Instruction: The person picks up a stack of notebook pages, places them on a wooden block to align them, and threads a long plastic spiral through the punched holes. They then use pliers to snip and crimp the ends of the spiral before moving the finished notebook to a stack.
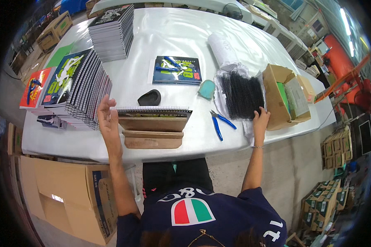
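My left hand (108, 116), fingers stretched and apart, is raised between a tall stack of spiral-bound notebooks (86, 92) and a wooden stand (152, 133). It holds nothing. A notebook block (156, 112) stands upright in the stand, its page edges facing up. At the lower right corner of a pile of black plastic binding coils (239, 95), my right hand (261, 119) has its fingertips bent together on a coil. The pile lies on white cloth wrapping. Blue-handled cutting pliers (221, 123) rest on the table left of that hand.
Beyond the stand are a black block (149, 98), a teal block (206, 89) and books (177, 71) with blue pliers on top. A white roll (223, 49) lies behind the coils. An open cardboard box (282, 99) borders them on the right. A book stack (111, 33) rises far left.
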Demonstrator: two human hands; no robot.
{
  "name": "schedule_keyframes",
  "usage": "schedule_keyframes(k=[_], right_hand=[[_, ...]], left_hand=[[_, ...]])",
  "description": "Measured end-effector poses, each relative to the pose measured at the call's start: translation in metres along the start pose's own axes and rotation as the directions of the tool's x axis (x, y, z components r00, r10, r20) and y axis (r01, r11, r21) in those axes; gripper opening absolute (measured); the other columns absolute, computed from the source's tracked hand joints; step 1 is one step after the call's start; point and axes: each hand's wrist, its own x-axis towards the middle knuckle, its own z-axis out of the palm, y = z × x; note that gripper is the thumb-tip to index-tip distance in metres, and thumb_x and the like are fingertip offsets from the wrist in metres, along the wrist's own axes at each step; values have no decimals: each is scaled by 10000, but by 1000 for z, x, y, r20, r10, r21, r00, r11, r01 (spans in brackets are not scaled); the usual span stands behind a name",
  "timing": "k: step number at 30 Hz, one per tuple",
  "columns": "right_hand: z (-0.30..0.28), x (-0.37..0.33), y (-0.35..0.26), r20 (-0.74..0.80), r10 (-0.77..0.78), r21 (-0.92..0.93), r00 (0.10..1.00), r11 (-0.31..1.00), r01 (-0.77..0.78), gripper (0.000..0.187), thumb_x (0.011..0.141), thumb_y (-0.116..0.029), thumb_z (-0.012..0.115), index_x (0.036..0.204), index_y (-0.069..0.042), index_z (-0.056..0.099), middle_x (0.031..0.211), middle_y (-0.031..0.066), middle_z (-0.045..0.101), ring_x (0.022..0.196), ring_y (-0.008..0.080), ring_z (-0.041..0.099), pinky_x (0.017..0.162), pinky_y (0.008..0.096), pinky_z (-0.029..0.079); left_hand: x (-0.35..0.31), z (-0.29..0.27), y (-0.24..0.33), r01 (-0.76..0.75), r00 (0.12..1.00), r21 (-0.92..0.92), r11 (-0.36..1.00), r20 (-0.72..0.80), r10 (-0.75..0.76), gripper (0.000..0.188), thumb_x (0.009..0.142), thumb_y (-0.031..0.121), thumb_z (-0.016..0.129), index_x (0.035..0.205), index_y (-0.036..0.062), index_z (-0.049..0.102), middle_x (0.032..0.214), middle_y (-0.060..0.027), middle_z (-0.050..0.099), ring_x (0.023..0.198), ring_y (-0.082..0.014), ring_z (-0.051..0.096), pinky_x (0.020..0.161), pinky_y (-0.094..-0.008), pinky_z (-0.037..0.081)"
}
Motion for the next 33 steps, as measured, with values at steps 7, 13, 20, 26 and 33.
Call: schedule_keyframes(k=[7, 13, 20, 26, 33], right_hand=[[-28, -1, -11, -146, 31, 393, 989, 919, 30, 220, 898, -84, 642, 1086, 17, 698, 939, 108, 599, 689, 203, 585, 676, 314, 494], [-70, -8, -74, 134, 36, 771, 990, 624, -127, 298, 936, -77, 626, 1221, 7, 636, 913, -1, 565, 735, 60, 488, 663, 206, 420], [-75, -11, -175, 9, -19, 979, 1000, 206, -5, 359, 909, 2, 624, 1253, -9, 522, 1010, 54, 627, 881, 111, 593, 803, 249, 496], [-58, -38, -216, 486, -466, 836, 739, 494, -238, 304, 903, -11, 604, 1206, -17, 621, 1036, 57, 649, 886, 107, 593, 796, 241, 482], [-54, -42, -233, 425, -563, 800, 709, 599, -3, 222, 871, -39, 638, 1087, -20, 687, 999, 70, 680, 872, 143, 596, 827, 284, 469]], left_hand=[[1, 18, 11, 59, 998, 39, 998, -10, -59, 532, 1044, 423, 342, 1428, 59, 400, 1249, -130, 515, 1227, -213, 440, 1086, -377, 265], [-6, 37, 13, -164, 972, 315, 935, -109, 208, 534, 998, 378, 479, 1423, 61, 413, 1383, -174, 415, 1350, -303, 339, 1137, -447, 197], [-45, 98, 39, -481, 870, 662, 574, 281, 405, 750, 803, 536, 697, 1360, 77, 493, 1430, -148, 362, 1443, -347, 199, 1133, -645, 42], [-40, 128, 28, -418, 906, 702, 577, 273, 324, 537, 762, 482, 745, 1108, 96, 605, 1413, -151, 375, 1455, -353, 170, 1117, -679, 31], [-37, 119, 26, -404, 914, 700, 589, 283, 290, 379, 739, 359, 770, 992, 133, 602, 1145, -70, 503, 1233, -258, 424, 1138, -612, 78]])
